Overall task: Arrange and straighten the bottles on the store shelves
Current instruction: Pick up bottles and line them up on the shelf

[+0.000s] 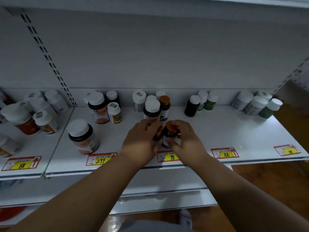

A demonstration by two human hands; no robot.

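Two bare forearms are reaching up from the bottom edge toward the white shelf, and at its front each hand is wrapping one small dark bottle with an orange cap. The left hand is curling its fingers round the left bottle, most of which is hiding behind them; the right hand is closing thumb and fingers on the right bottle, whose cap is showing between them. The two bottles are touching, side by side, just above the 98 price tag, probably because the person is squaring the pair up over its own label. Just beyond the fingertips another orange-capped bottle and a white-capped bottle are standing in file, so the pair seems meant as the front of that row.
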